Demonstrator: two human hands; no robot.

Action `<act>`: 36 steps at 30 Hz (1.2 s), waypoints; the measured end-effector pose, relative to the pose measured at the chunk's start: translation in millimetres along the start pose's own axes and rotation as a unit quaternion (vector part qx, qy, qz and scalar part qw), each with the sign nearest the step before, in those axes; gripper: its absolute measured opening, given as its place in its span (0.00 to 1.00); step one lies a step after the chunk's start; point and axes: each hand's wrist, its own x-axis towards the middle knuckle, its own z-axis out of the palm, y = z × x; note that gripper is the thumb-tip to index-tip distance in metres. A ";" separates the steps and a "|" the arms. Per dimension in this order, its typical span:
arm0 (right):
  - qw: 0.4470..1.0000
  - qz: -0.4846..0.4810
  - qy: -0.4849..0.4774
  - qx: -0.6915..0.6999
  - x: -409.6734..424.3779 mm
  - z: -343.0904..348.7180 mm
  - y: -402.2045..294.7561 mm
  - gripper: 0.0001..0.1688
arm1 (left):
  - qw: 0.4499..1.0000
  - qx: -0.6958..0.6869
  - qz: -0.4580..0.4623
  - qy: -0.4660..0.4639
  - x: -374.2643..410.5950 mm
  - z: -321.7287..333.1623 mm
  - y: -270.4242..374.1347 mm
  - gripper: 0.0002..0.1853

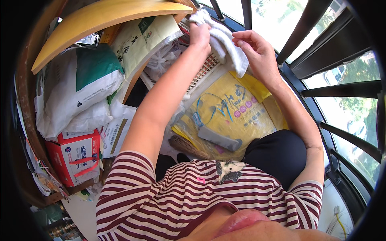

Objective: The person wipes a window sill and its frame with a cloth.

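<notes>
A white cloth point(230, 49), folded and hanging in long strips, is gripped by my left hand point(200, 36) at its upper end. My right hand point(256, 49) is raised at the cloth's right side, thumb and fingertips near each other; whether it pinches the cloth's edge cannot be told. Under the cloth lies a white plastic basket point(205, 70) with a slatted wall. Closer to my body, a yellow printed plastic sack point(253, 113) is spread out, with a blue cord point(208, 94) and a grey oblong object point(218, 139) on it.
To the left, a shelf with a curved wooden edge point(120, 22) stands over a white and green bag point(90, 81) and a red and white carton point(78, 159). Dark metal window bars point(340, 89) curve along the right. A bundle of brown bristles point(185, 146) lies by my knees.
</notes>
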 end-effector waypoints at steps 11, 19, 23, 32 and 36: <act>1.000 -0.004 -0.015 0.021 -1.7 -1.8 -0.7 0.11 | 0.885 0.410 0.128 -0.182 90.9 -10.4 -22.0 0.22; 0.995 -0.035 0.048 -0.084 3.2 10.6 6.0 0.20 | 0.910 0.391 0.134 0.018 19.3 26.7 -39.2 0.19; 0.995 -0.027 0.067 -0.074 6.4 11.0 1.5 0.22 | 0.875 0.413 0.223 -0.118 -12.5 17.5 -38.4 0.23; 0.996 -0.050 0.040 -0.062 2.8 7.9 -4.3 0.18 | 0.453 0.802 0.343 -0.185 36.5 47.5 -29.5 0.12; 0.996 -0.063 0.026 -0.051 -1.8 -1.4 -4.7 0.16 | 0.515 0.777 0.286 -0.223 51.2 84.0 -25.8 0.11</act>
